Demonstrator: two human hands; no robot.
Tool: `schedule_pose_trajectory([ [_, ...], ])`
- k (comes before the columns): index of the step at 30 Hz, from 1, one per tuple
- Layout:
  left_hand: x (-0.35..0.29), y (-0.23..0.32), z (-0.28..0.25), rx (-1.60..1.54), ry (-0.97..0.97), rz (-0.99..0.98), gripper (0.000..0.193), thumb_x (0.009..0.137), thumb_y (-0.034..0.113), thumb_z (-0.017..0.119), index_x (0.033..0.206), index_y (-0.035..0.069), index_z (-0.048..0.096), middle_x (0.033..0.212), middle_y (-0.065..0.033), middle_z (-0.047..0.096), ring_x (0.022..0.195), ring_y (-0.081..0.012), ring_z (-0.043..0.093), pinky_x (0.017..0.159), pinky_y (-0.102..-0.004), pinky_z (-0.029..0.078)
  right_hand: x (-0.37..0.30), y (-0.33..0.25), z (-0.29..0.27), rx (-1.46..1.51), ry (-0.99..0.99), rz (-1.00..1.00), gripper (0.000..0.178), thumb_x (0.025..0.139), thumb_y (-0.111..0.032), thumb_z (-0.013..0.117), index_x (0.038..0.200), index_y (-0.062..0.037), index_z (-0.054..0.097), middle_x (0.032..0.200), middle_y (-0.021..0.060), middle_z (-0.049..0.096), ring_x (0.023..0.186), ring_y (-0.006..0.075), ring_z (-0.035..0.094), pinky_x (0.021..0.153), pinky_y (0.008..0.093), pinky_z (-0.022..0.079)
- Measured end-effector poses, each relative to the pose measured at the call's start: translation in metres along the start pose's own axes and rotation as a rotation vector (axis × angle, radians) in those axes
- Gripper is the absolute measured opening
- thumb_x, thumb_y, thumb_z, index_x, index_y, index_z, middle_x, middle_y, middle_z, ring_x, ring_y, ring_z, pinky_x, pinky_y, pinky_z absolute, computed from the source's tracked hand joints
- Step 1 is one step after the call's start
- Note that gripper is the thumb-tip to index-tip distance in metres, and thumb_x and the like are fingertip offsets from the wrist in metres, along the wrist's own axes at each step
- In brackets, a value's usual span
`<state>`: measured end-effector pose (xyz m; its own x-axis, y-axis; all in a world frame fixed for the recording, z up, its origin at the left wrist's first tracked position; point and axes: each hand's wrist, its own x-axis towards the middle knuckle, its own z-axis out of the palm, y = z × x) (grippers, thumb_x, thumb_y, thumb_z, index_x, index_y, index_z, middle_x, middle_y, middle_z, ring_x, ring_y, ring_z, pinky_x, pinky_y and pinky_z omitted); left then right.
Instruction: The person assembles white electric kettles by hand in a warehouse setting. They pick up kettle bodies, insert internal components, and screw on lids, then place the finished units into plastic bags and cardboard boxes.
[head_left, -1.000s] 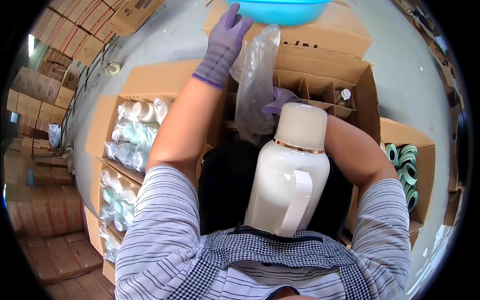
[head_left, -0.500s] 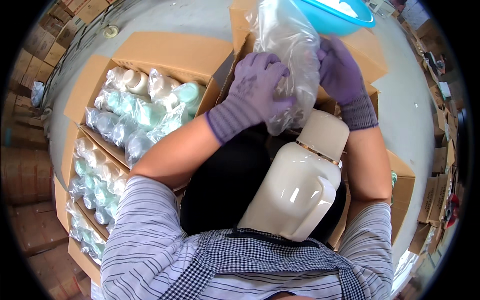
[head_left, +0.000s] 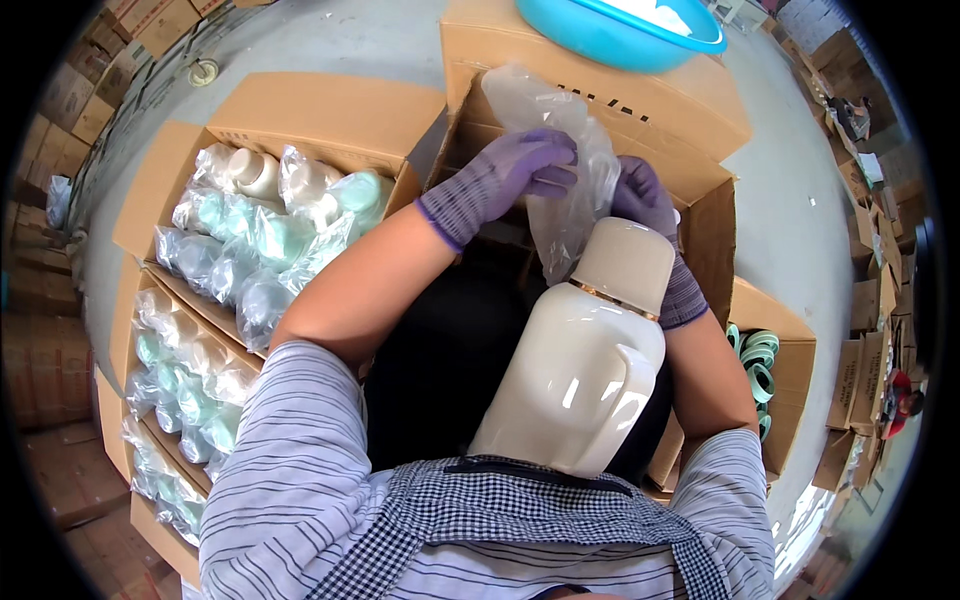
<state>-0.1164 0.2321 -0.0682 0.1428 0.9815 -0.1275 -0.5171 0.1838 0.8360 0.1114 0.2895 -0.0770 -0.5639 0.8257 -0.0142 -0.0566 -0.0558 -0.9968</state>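
Observation:
A clear plastic bag (head_left: pixel 572 165) hangs, crumpled, between my two purple-gloved hands. My left hand (head_left: pixel 522 172) has its fingers bent against the bag's left side, closed on the film. At the bag's right edge my right hand (head_left: pixel 645 196) is pinched on the plastic, its fingertips partly hidden. Just below the bag a glossy cream thermos jug (head_left: pixel 570 385) leans in my lap, its cap toward the bag and its handle on the right. Neither hand grips the jug; its cap is close to my right wrist.
An open carton (head_left: pixel 708 215) stands in front of me, a blue basin (head_left: pixel 625 30) beyond it. To the left, cartons hold several bagged cream, green and grey jugs (head_left: pixel 255 172). Green ring-shaped parts (head_left: pixel 760 352) lie in a carton at right.
Both hands have come down closer to the jug's cap. The bag, spread tall and wide before, is now lower and narrower between them. The jug still rests in my lap.

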Motion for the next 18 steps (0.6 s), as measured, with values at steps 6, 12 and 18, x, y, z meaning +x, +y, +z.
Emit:
schedule_pose_trajectory([
  [6,-0.009,0.006,0.025,1.141,0.123,0.17,0.036,0.089,0.029,0.071,0.115,0.004,0.071,0.104,-0.0132,0.074,0.098,-0.0228,0.07,0.092,-0.0362,0.054,-0.002,-0.01,0.022,0.131,0.047,-0.218,0.031,0.093,-0.016,0.07,0.119,-0.0043,0.058,0.109,0.0057,0.062,0.096,0.0152,0.061,0.088,0.0293,0.052],
  [12,0.009,-0.003,0.018,1.077,0.259,0.062,0.039,0.086,0.034,0.075,0.111,0.005,0.071,0.098,-0.0145,0.074,0.091,-0.0245,0.071,0.086,-0.0359,0.055,-0.02,-0.005,0.002,-0.492,-0.086,-0.131,0.032,0.09,-0.01,0.069,0.121,-0.0048,0.059,0.111,0.006,0.063,0.096,0.0144,0.063,0.083,0.028,0.053],
  [18,0.007,-0.004,0.028,0.906,0.099,0.062,0.038,0.087,0.031,0.075,0.112,0.003,0.071,0.097,-0.0107,0.072,0.092,-0.0188,0.07,0.083,-0.0316,0.054,-0.026,-0.025,-0.003,-0.463,0.183,0.196,0.031,0.089,-0.012,0.07,0.117,-0.0009,0.063,0.105,0.0086,0.069,0.093,0.0152,0.066,0.078,0.0288,0.054],
])
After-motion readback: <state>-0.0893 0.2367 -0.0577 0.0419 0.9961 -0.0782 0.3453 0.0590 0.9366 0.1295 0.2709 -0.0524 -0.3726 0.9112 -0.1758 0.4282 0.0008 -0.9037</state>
